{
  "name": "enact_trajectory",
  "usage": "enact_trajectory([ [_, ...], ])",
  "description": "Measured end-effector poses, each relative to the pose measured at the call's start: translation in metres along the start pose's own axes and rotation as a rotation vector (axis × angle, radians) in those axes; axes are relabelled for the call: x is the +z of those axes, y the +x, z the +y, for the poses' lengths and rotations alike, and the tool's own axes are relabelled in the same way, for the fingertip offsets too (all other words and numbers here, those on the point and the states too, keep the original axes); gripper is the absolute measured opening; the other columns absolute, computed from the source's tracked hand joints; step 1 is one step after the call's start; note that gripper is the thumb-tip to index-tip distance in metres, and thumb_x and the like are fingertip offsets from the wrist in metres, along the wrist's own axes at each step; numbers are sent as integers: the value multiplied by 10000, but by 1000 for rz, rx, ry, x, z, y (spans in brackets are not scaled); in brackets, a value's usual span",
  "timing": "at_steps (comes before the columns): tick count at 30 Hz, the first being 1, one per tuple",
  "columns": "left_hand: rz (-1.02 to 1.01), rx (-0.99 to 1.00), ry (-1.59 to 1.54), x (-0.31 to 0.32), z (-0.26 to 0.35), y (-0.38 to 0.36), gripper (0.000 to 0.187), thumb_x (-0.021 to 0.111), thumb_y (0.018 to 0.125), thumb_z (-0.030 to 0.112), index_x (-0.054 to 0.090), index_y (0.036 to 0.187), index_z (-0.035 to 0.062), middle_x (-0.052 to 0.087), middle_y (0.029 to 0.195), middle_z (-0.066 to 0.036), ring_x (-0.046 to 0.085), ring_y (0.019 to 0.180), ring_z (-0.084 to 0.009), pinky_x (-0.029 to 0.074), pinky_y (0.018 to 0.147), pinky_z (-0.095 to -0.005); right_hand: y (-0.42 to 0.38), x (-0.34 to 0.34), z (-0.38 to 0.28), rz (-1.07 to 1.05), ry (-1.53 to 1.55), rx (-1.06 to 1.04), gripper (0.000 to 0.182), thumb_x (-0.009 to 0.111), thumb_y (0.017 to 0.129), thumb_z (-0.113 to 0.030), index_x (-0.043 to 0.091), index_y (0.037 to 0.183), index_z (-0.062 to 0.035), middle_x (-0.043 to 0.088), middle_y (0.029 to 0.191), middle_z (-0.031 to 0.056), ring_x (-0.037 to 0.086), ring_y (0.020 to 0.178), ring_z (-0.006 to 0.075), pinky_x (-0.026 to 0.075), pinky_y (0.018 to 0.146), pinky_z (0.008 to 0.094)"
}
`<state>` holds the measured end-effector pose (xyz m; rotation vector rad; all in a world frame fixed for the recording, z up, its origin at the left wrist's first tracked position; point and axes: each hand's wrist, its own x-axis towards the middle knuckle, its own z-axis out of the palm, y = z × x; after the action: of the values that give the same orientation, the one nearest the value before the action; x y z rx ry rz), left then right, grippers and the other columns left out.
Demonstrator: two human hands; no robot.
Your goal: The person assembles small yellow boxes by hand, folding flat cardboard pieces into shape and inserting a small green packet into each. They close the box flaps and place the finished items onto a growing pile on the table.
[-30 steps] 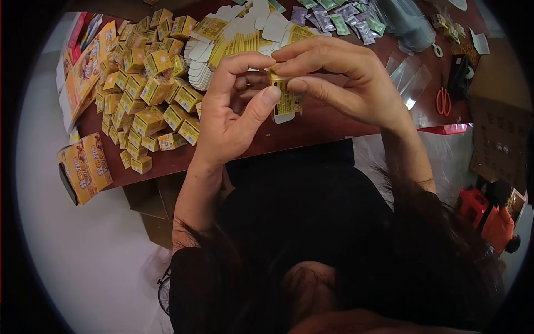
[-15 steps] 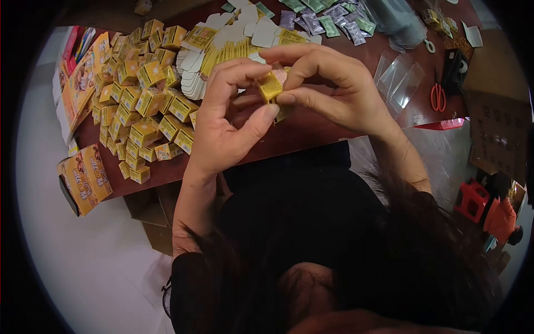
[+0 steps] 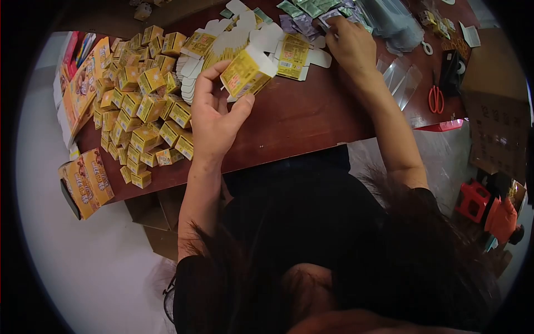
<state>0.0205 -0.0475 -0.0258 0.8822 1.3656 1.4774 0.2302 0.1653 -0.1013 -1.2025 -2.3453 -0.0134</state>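
My left hand (image 3: 214, 119) is closed on a small yellow carton (image 3: 245, 75), with the thumb at its lower edge and the fingers behind. The carton is folded into shape and tilted, and a white inner flap stands up at its upper right end. Over the pile of small sachets, my right hand (image 3: 353, 50) has its fingers bent down and pinching at a purple sachet (image 3: 331, 16). Green sachets (image 3: 311, 6) lie around it. Flat yellow-and-white cartons (image 3: 292, 55) are fanned out between my hands.
Folded yellow boxes (image 3: 147, 108) are heaped at the left. Clear plastic sleeves (image 3: 392, 25), red-handled scissors (image 3: 436, 100) and a black tape dispenser (image 3: 453, 69) lie at the right. An orange printed box (image 3: 86, 181) stands at the table's left edge. A person in orange (image 3: 502, 217) is far right.
My right hand has left the small yellow box and moved up and right to the sachets. The left hand now holds a carton with a white flap raised.
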Motion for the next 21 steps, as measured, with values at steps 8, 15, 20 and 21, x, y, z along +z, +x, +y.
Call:
enact_trajectory([
  [8,154,417,809,21,-9,3,558,748,741,81,554,1261,27,610,1142,-123,579,1072,-289,470,955,-396,9,-100,-86,-359,894,82,163,743,873,-126,706,992,-19,702,869,-1,611,744,58,495,671,229],
  [15,158,269,412,17,-11,-2,521,758,797,38,541,1271,44,599,1185,-106,597,1101,-226,511,981,-361,5,-84,-98,-158,788,-443,320,788,866,-187,694,1135,-43,691,1125,29,595,1102,129,501,882,330],
  [20,36,294,57,11,0,-3,555,785,846,48,490,1315,42,551,1260,-114,597,1155,-197,543,973,-339,-1,-87,-96,-43,1046,-259,488,791,874,-171,598,1304,-44,611,1291,68,583,1194,179,502,950,353],
  [21,24,356,-23,15,2,-4,577,792,851,54,475,1333,45,548,1261,-119,598,1172,-201,546,965,-340,-4,-84,-94,-154,1069,-309,549,794,873,-155,548,1352,-46,592,1308,79,585,1202,189,502,966,354],
])
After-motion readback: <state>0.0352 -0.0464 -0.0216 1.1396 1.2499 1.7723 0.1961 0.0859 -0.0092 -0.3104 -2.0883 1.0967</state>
